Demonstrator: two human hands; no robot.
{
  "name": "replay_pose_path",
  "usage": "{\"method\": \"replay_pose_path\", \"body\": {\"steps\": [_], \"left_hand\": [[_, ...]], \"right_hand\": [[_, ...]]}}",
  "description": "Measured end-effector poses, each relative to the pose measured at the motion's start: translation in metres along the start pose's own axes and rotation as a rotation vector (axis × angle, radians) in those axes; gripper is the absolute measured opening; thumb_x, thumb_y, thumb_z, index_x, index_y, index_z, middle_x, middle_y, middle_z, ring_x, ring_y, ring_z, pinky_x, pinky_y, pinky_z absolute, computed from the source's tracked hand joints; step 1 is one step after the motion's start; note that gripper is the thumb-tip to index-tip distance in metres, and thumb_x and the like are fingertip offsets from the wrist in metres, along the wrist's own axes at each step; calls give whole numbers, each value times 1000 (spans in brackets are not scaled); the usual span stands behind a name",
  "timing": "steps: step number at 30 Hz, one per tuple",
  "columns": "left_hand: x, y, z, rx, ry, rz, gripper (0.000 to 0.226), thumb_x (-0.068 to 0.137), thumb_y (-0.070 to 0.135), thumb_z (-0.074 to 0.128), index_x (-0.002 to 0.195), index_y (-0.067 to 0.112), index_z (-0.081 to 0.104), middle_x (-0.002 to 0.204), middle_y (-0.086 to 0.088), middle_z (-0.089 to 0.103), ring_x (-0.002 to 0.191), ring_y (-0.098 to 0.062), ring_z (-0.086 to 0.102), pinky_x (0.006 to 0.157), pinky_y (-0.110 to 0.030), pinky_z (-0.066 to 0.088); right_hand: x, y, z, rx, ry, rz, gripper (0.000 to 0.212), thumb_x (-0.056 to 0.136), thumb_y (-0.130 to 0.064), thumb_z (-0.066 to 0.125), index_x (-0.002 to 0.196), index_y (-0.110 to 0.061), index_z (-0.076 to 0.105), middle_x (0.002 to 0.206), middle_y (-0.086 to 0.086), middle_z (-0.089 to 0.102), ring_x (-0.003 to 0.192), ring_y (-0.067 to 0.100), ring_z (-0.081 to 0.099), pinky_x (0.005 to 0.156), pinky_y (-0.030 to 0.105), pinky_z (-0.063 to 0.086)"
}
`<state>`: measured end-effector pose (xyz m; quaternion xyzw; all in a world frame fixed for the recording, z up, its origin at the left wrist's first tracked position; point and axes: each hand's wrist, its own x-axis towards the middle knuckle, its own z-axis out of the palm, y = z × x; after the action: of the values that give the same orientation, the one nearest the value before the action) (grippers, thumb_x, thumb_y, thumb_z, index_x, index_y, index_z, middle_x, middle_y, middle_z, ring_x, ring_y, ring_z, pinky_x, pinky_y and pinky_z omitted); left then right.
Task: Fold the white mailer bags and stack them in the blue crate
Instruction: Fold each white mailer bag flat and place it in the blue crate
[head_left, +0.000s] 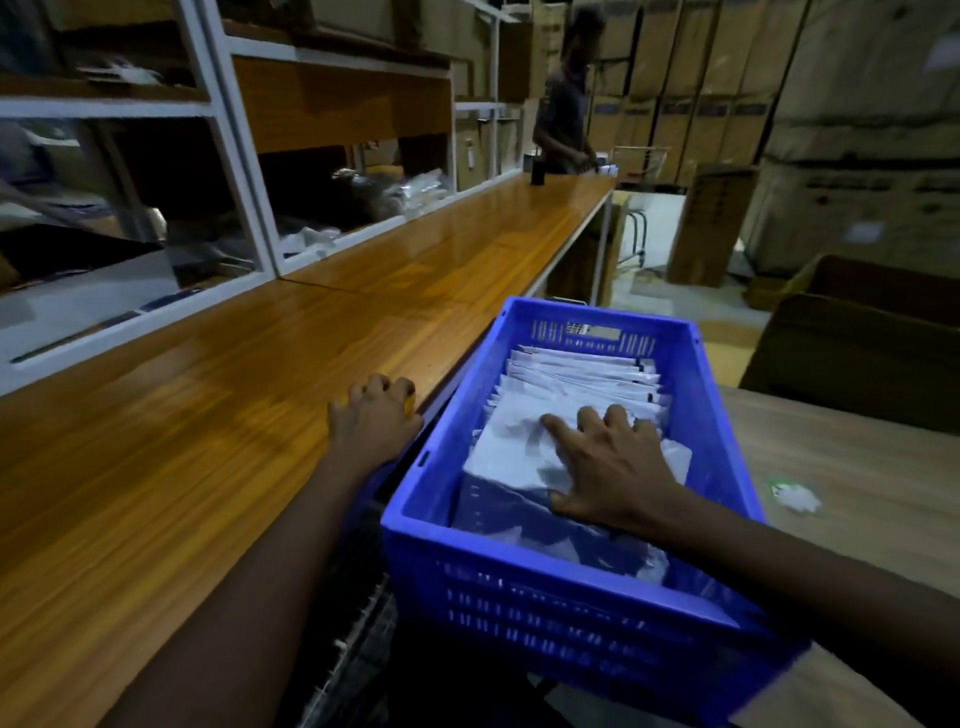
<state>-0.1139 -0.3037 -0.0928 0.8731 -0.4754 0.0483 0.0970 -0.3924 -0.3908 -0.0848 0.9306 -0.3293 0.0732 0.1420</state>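
The blue crate (722, 395) stands to the right of the long wooden counter (218, 415), its near end towards me. Inside lies a row of folded white mailer bags (582, 374), packed towards the far end. My right hand (610, 462) presses flat with spread fingers on the nearest white bag (506, 452) in the crate. Over at the counter's right edge, beside the crate, my left hand (371, 423) rests with its fingers curled; whether it holds anything I cannot tell.
White-framed shelves (244, 171) with plastic-wrapped goods line the counter's far side. Another person (563, 109) stands at the counter's far end near a dark bottle (537, 169). Cardboard boxes (852, 332) stand on the right, beyond a second wooden table (857, 467) holding a scrap of plastic (792, 496).
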Motion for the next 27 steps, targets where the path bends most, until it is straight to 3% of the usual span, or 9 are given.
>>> {"method": "replay_pose_path", "body": {"steps": [4,6,9,11,15,18,21,27], "left_hand": [[3,-4,4,7,2,-6,47,94,52,48,137,34,44,146,-5,39,130,-31,40,101,-52,33],[3,-5,5,3,7,1,48,95,51,47,140,34,42,147,-6,39,131,-30,38,102,-51,32],[1,-5,6,1,17,0,49,95,51,47,141,35,42,148,-5,38,132,-29,38,102,-50,32],[1,-5,6,1,22,2,49,95,52,47,141,35,42,148,-4,38,132,-28,38,102,-50,32],[0,-6,5,-10,29,4,48,96,52,47,141,34,43,147,-4,39,132,-28,38,103,-51,32],[0,-5,5,-15,26,6,48,96,52,46,141,35,42,147,-4,39,133,-28,37,104,-52,32],[0,-5,5,-24,21,3,48,96,52,46,141,35,42,148,-4,38,133,-28,37,104,-53,31],[-1,-4,3,-34,15,-6,47,97,49,47,141,35,42,148,-3,38,135,-28,35,106,-53,30]], "right_hand": [[-14,-10,37,-77,-8,-194,90,60,-81,58,132,-28,48,107,13,58,89,37,56,66,49,44],[-12,-16,52,-162,6,-278,84,59,-76,65,124,-24,54,109,18,58,84,40,57,58,55,46],[-5,-25,67,-267,-22,-304,67,63,-52,79,118,-18,62,135,25,54,103,53,58,64,76,44],[-3,-29,73,-325,-29,-316,50,73,-47,74,114,-20,66,146,23,48,114,56,56,68,83,40],[-2,-29,90,-355,98,-452,46,93,-40,42,138,-28,46,151,22,43,122,55,53,70,83,42],[-3,-30,101,-389,158,-516,50,97,-34,35,147,-30,31,153,22,40,124,56,51,70,82,44],[-1,-34,102,-386,168,-564,50,99,-31,27,149,-31,29,153,23,40,125,57,50,72,82,42],[14,-31,94,-382,111,-507,65,89,-41,50,150,-34,29,158,23,31,130,59,42,79,86,38]]}}
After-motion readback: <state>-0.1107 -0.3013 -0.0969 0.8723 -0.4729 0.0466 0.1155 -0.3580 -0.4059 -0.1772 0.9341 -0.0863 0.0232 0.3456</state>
